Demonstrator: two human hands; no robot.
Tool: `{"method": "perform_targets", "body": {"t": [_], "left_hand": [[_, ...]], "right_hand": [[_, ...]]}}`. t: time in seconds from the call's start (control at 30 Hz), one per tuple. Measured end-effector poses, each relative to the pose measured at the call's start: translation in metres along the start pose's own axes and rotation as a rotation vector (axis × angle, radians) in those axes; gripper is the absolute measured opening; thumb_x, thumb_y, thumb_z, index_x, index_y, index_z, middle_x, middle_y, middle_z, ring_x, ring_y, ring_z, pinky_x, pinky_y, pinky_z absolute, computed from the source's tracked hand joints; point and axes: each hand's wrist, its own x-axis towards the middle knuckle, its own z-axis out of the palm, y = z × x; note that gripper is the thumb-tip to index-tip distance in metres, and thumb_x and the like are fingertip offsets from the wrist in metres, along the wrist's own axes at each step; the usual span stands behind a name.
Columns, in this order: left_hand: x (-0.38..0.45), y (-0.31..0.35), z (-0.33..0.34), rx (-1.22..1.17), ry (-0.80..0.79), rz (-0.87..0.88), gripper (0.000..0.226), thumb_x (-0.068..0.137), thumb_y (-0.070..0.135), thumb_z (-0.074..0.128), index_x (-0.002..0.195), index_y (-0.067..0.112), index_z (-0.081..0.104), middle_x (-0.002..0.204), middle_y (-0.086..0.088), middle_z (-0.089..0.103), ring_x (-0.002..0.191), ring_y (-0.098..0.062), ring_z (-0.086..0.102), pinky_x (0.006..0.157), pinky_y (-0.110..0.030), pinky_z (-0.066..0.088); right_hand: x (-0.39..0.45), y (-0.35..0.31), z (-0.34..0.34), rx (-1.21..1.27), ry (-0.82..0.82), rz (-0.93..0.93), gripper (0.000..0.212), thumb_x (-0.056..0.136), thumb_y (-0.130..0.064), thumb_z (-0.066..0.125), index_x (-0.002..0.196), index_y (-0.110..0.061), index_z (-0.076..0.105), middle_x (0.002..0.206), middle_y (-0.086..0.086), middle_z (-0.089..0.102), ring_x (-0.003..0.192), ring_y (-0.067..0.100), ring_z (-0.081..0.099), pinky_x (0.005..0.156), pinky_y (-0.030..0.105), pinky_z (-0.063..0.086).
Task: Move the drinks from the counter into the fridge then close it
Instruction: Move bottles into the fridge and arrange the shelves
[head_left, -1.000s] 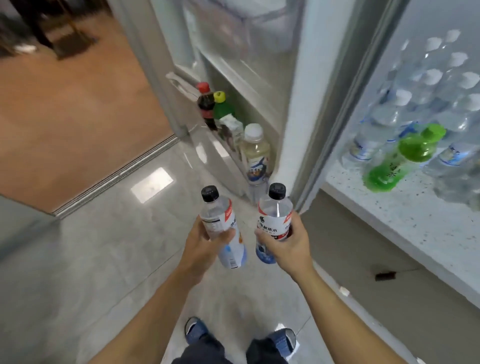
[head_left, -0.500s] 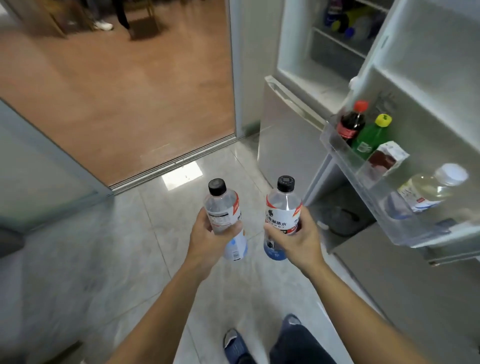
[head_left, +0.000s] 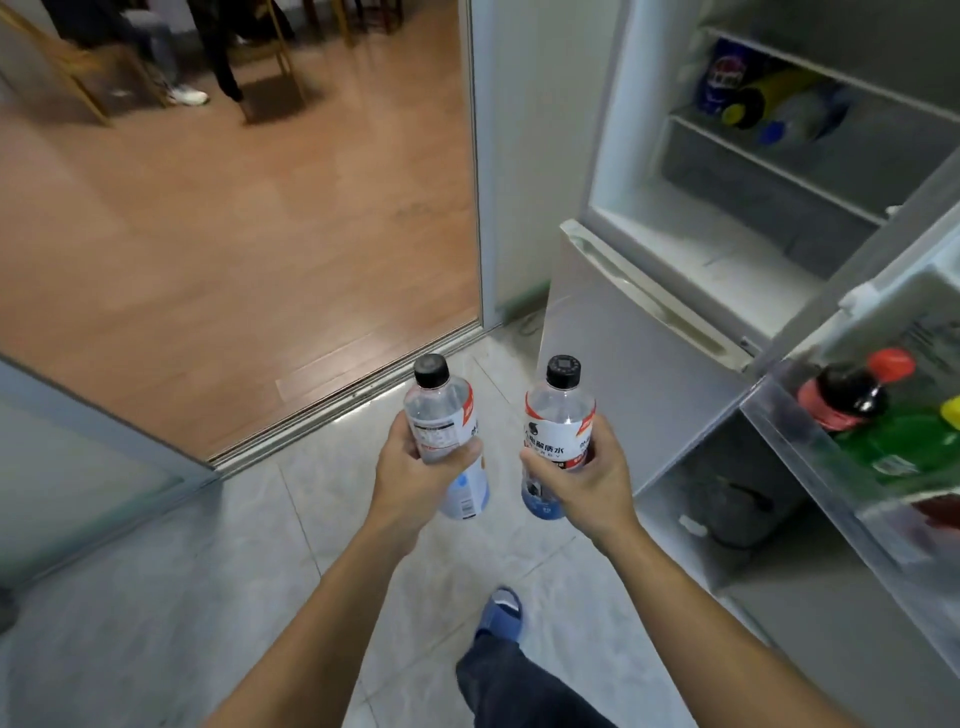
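Observation:
My left hand (head_left: 415, 467) grips a clear water bottle (head_left: 441, 410) with a black cap, held upright over the tiled floor. My right hand (head_left: 582, 478) grips a second, similar bottle (head_left: 558, 415) with a white, red and blue label. The fridge (head_left: 649, 208) stands open at the upper right, with several drinks lying on an inner shelf (head_left: 769, 98). Its open door (head_left: 883, 467) is at the right edge, and the door bin holds a cola bottle (head_left: 847, 395) and a green bottle (head_left: 893, 441). Both hands are left of the door, in front of the closed lower compartment.
A sliding door track (head_left: 337, 400) separates the grey tiles from a wooden floor (head_left: 234, 208) beyond. Chair legs and a person's legs (head_left: 218, 57) show at the top left. A glass panel (head_left: 78, 467) stands at the left. My foot in a blue slipper (head_left: 501, 613) is below.
My view has swung left from the counter toward the fridge interior, which now shows more fully. Both hands still hold their bottles in the same way.

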Motion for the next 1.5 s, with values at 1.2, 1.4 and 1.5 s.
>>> {"method": "perform_targets", "body": {"t": [1.2,1.4,1.5], "left_hand": [[0.394,0.230,0.379,0.541,-0.972,0.319,0.061,0.052,0.041,0.084,0.102,0.043,0.049,0.107,0.017,0.063,0.096,-0.009,0.063,0.081,-0.036,0.057],[0.401,0.256,0.413,0.681,-1.103,0.527,0.065,0.057,0.034,0.083,0.112,0.044,0.050,0.105,0.017,0.062,0.104,-0.014,0.061,0.082,-0.030,0.049],[0.403,0.268,0.424,0.598,-1.147,0.617,0.069,0.058,0.032,0.085,0.119,0.040,0.053,0.110,0.015,0.064,0.105,-0.011,0.062,0.089,-0.030,0.052]], "right_hand": [[0.351,-0.077,-0.165,-0.102,1.202,0.318,0.051,0.054,-0.062,0.073,0.092,-0.064,0.038,0.081,-0.030,0.061,0.076,-0.002,0.058,0.058,0.013,0.042],[0.359,-0.080,-0.198,-0.422,1.120,0.341,0.051,0.055,-0.048,0.082,0.097,-0.038,0.053,0.098,-0.013,0.052,0.089,0.011,0.056,0.072,0.026,0.046],[0.364,-0.087,-0.208,-0.396,1.170,0.250,0.053,0.055,-0.051,0.081,0.099,-0.038,0.054,0.097,-0.016,0.060,0.082,-0.001,0.059,0.064,0.016,0.044]]}}
